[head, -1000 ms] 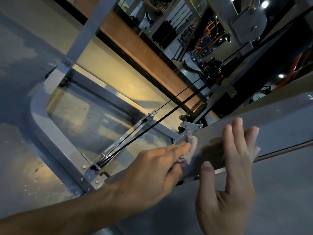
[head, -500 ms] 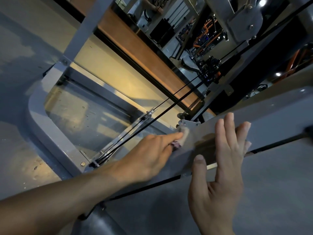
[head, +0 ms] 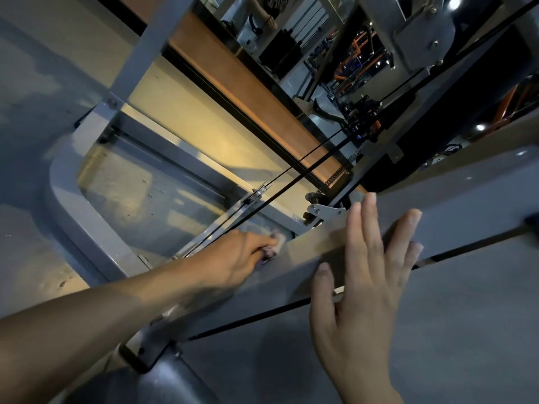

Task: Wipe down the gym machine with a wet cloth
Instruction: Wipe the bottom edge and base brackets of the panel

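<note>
A grey metal beam of the gym machine (head: 455,205) runs diagonally from lower left to upper right. My left hand (head: 233,258) reaches along the beam's far edge and grips a small pale cloth (head: 275,243), pressing it against the metal near a bolted bracket (head: 320,212). Only a bit of the cloth shows past the fingers. My right hand (head: 367,275) rests flat on the beam with its fingers spread and straight, holding nothing.
Two black cables (head: 291,173) stretch from the floor frame up toward a pulley housing (head: 423,33). A grey base frame (head: 75,205) lies on the floor at left. A wooden ledge and mirror (head: 248,83) lie beyond. A dark rounded part (head: 151,383) sits at the bottom.
My left hand with the cloth has slid down and left along the beam's edge, away from the right hand. The right hand stays flat on the beam.
</note>
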Demonstrator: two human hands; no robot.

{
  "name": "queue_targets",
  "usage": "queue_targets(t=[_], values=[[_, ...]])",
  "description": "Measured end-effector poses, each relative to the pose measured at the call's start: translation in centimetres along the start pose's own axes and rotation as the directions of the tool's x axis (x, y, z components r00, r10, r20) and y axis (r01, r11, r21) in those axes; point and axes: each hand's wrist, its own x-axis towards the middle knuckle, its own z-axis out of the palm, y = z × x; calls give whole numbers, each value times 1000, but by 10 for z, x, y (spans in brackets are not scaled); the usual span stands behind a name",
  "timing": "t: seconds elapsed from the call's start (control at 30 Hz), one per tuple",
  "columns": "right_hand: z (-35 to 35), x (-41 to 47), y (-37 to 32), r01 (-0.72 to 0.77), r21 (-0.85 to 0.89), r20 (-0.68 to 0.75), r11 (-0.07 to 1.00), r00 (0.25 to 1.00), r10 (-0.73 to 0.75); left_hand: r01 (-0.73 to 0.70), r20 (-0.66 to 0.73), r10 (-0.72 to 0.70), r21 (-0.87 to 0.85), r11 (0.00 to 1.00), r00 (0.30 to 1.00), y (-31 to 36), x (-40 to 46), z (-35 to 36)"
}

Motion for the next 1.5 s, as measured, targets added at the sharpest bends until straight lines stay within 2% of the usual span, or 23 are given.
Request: queue_targets(t=[0.07,0.13,0.2,0.27,0.33,0.4,0.53,0.6,0.7,0.77,0.83,0.9,1.0,1.07,1.13,1.23,1.3,1.37,1.5], values=[[1,0,0,9,-40,16,999,1000,-9,63,51,-63,3,998,997,-23,-9,6],[1,0,-1,2,-23,24,1000,1000,-1,54,23,-52,-98,994,998,-22,-9,4],[1,1,-1,-5,-23,30,1000,1000,5,-24,-29,17,-261,965,999,1,-2,-5],[2,0,0,-11,-31,37,999,999,12,-113,-90,88,-322,940,992,29,6,-15],[2,0,0,-16,-31,40,999,999,17,-154,-129,123,-269,951,984,40,9,-19],[2,0,-1,-19,-25,36,1000,999,20,-127,-116,104,-216,968,988,29,6,-15],[4,0,-3,-20,-17,29,1000,999,21,55,73,-53,-18,998,996,-19,-1,-2],[4,0,-4,-26,-4,31,1000,999,26,69,105,-62,-62,996,993,-22,1,-6],[4,1,-5,-29,9,33,1000,999,29,-33,30,40,-197,980,999,4,14,-19],[4,1,-4,-30,1,38,1000,999,30,-103,-22,101,-208,973,995,20,21,-25],[4,0,-4,-30,1,33,1000,999,30,-117,-38,111,-209,971,993,18,19,-22],[4,0,-6,-31,4,20,1000,999,31,-64,4,65,-165,984,998,-4,9,-12],[6,0,-7,-30,6,17,1000,999,30,98,136,-94,-20,995,986,-48,-8,6],[7,0,-6,-31,4,15,1000,999,31,148,172,-149,15,989,974,-62,-14,12],[7,-1,-6,-35,5,20,999,999,35,130,132,-123,-48,990,984,-55,-11,11],[8,0,-6,-41,14,18,999,999,40,11,4,-11,-185,983,1000,-22,1,1],[8,0,-5,-38,3,17,999,999,38,-41,-50,31,-213,976,998,-9,2,0],[7,-1,-5,-36,-1,11,999,999,36,-30,-68,17,-202,979,998,-19,-6,8],[8,-2,-5,-36,4,5,999,999,36,118,7,-117,-68,991,993,-68,-25,31]])
